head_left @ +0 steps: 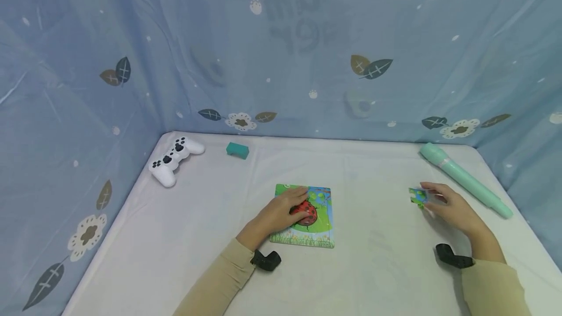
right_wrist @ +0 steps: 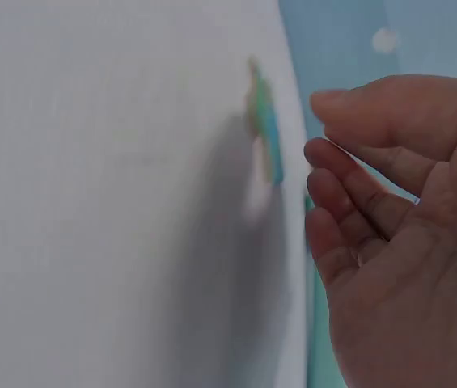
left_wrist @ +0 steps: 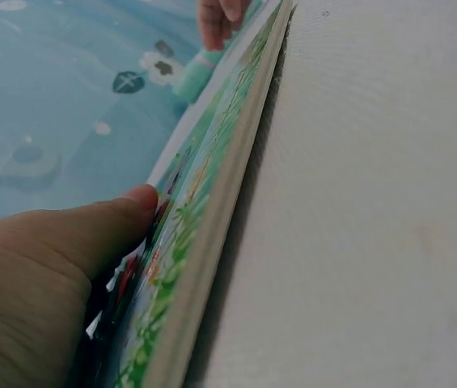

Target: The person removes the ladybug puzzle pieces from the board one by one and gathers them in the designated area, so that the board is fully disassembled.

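On the white table lies a square picture puzzle [head_left: 324, 230] with a red ladybug, green grass and a blue sky. My left hand [head_left: 281, 212] rests across its left part, fingers and thumb over the ladybug and hiding some of the picture. The left wrist view shows that thumb [left_wrist: 123, 222] on the top face, by the board's pale edge. Over to the right, a small green and blue puzzle piece [head_left: 417, 197] is just beyond the fingertips of my right hand [head_left: 452, 208]. In the right wrist view a gap separates the blurred piece [right_wrist: 266, 121] from the loosely bent fingers.
A mint-green microphone-shaped stick [head_left: 467, 179] lies along the table's right side. At the back left are a white game controller [head_left: 175, 157] and a small teal block [head_left: 237, 150]. Blue patterned cloth [head_left: 281, 62] walls in the back and both sides.
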{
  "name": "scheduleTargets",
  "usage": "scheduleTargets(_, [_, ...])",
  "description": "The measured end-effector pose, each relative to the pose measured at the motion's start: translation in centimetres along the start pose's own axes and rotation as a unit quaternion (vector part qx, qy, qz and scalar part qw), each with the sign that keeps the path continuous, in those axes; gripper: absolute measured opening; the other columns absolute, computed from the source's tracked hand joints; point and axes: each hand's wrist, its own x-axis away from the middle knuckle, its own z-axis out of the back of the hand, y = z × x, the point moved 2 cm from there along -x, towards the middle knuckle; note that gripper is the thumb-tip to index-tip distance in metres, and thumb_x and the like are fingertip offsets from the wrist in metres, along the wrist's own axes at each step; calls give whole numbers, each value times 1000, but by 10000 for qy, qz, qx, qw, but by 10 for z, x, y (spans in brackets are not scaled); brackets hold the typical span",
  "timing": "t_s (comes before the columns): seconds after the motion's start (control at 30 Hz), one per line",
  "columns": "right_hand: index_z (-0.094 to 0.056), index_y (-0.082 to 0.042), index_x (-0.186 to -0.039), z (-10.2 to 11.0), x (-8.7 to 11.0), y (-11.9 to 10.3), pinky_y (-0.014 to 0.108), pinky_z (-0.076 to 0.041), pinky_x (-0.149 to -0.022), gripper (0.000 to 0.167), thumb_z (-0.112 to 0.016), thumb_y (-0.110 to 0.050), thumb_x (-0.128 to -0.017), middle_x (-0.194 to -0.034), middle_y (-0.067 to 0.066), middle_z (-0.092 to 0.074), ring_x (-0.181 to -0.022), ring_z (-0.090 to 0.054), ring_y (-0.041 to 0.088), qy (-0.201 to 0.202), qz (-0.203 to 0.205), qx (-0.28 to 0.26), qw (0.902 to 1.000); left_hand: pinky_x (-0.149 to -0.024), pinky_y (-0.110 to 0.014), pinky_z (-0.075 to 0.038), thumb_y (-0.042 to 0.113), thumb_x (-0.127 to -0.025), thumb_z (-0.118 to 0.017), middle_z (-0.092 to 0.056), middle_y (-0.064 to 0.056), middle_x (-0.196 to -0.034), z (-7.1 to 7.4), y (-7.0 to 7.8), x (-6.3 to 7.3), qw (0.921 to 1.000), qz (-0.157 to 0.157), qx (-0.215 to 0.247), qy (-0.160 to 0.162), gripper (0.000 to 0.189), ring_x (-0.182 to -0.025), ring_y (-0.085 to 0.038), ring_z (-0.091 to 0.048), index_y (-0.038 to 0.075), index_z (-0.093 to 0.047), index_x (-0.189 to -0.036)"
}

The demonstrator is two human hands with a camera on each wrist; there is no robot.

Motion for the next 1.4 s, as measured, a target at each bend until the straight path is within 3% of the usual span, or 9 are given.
scheduleTargets(0.3, [-42, 2, -139, -27, -12, -51, -3, -31, -90, 51, -58, -18, -95, -135, 24, -47, -111, -37, -16, -130, 152, -316, 9993, -113, -39, -36, 38, -91, -62, -39, -5, -150, 5, -6, 2, 9998, 111, 178, 70, 60, -138, -24, -36, 7, -47, -140])
scheduleTargets(0.4, [-43, 2, -137, -45, -17, -67, -1, -32, -93, 48, -59, -15, -94, -134, 24, -49, -119, -45, 1, -234, 348, -489, 9979, -112, -39, -36, 37, -91, -62, -40, -7, -149, 7, -7, 5, 9997, 99, 220, 99, 61, -138, -25, -38, 6, -46, -140])
scheduleTargets(0.53, [-46, 3, -134, -73, -30, -90, 23, -44, -101, 46, -60, -14, -94, -132, 22, -52, -120, -50, 33, -445, 561, -569, 9958, -112, -40, -37, 36, -91, -63, -41, -9, -148, 12, -10, 13, 9998, 134, 92, 103, 61, -137, -26, -38, 5, -46, -140])
scheduleTargets(0.6, [-48, 4, -132, -87, -36, -101, 39, -46, -101, 46, -61, -14, -93, -130, 21, -53, -119, -51, 39, -566, 637, -580, 9947, -112, -40, -37, 35, -90, -64, -41, -10, -149, 13, -11, 17, 9998, 149, 84, 144, 62, -138, -26, -37, 4, -46, -140])
scheduleTargets(0.7, [-49, 3, -132, -106, -45, -115, 51, -44, -100, 46, -63, -15, -92, -130, 20, -55, -119, -53, 38, -733, 706, -646, 9927, -112, -41, -36, 34, -91, -64, -39, -12, -149, 12, -12, 21, 9997, 119, 94, 202, 63, -139, -28, -35, 1, -44, -140])
scheduleTargets(0.9, [-48, 5, -132, -138, -63, -143, 49, -47, -98, 48, -64, -13, -91, -128, 21, -56, -116, -56, 36, -1018, 939, -862, 9866, -114, -43, -33, 39, -90, -63, -37, -15, -149, 10, -15, 26, 9989, 224, -9, 411, 68, -140, -29, -32, 1, -41, -142])
scheduleTargets(1.03, [-49, 5, -131, -153, -69, -156, 47, -50, -95, 48, -65, -13, -90, -121, 18, -60, -110, -59, 32, -1193, 794, -796, 9865, -115, -42, -30, 41, -90, -62, -37, -14, -150, 8, -16, 27, 9986, 266, -24, 462, 70, -140, -28, -32, 2, -40, -143])
scheduleTargets(1.2, [-53, 4, -126, -162, -70, -162, 43, -53, -89, 45, -68, -12, -87, -112, 13, -63, -102, -60, 27, -1032, 510, -569, 9917, -116, -41, -29, 43, -91, -61, -37, -12, -150, 7, -17, 26, 9987, 327, 24, 395, 69, -141, -26, -31, 3, -40, -143])
scheduleTargets(1.4, [-56, 1, -124, -170, -72, -163, 41, -52, -86, 42, -69, -13, -86, -107, 8, -60, -99, -58, 22, -779, 618, -378, 9943, -116, -41, -29, 42, -90, -61, -37, -10, -150, 9, -20, 26, 9982, 428, 78, 414, 67, -141, -25, -32, 3, -42, -142])
